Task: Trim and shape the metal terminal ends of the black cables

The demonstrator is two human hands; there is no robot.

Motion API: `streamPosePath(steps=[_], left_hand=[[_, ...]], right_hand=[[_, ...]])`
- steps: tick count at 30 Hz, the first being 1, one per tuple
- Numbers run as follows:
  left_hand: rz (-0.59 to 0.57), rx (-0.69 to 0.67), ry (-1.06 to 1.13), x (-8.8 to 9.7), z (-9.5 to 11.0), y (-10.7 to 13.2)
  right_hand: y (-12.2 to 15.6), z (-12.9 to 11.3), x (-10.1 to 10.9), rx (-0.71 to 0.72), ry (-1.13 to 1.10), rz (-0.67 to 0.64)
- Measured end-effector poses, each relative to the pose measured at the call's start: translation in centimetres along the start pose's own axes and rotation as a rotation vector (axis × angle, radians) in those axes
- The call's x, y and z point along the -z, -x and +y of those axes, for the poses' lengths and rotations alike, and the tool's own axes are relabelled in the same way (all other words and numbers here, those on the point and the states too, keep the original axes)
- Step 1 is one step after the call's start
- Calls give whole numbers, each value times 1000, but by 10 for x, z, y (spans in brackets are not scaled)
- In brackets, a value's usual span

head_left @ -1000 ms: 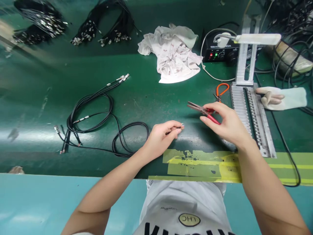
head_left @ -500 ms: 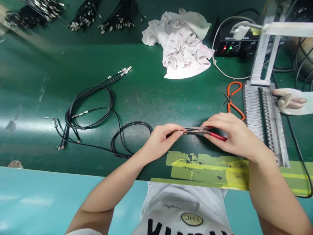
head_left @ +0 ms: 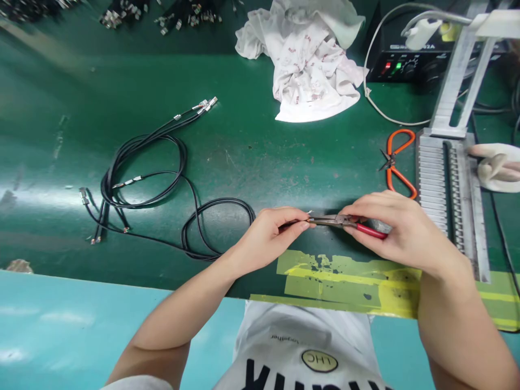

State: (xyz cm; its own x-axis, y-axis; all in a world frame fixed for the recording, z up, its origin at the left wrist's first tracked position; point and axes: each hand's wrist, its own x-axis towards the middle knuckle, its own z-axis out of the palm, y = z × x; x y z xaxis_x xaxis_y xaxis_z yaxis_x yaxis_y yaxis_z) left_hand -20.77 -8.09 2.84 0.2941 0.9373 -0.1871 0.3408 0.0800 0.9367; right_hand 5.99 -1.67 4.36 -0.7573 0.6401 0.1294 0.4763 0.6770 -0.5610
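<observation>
My left hand is closed in a pinch on the end of a black cable, whose loops lie on the bench and pass behind my left wrist. In my right hand is a pair of red-handled long-nose pliers, pointing left. Their jaw tips meet the cable end at my left fingertips, where a tiny pale bit shows. My fingers cover most of that end. A second, looped bundle of black cables with silver connectors lies to the left.
Orange-handled cutters lie beside a ridged metal fixture at right. A glove-like white object touches its far side. Behind are crumpled white cloth, a black control box and cable bunches. Yellow tape covers the front edge.
The view has shifted slightly, so the bench items sit higher and the right-hand ones farther right. The pliers' jaws look closer together, and a pale bit now shows above the left fingertips.
</observation>
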Motion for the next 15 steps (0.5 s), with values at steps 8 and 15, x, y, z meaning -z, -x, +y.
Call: streamPosePath(steps=[8,15], left_hand=[[-11,-18,18,-2,-3,1],[-32,-85,-121,0,1,3]], right_hand=[[4,3,1,-24,0,-48],[9,-14,8,-119,126,-152]])
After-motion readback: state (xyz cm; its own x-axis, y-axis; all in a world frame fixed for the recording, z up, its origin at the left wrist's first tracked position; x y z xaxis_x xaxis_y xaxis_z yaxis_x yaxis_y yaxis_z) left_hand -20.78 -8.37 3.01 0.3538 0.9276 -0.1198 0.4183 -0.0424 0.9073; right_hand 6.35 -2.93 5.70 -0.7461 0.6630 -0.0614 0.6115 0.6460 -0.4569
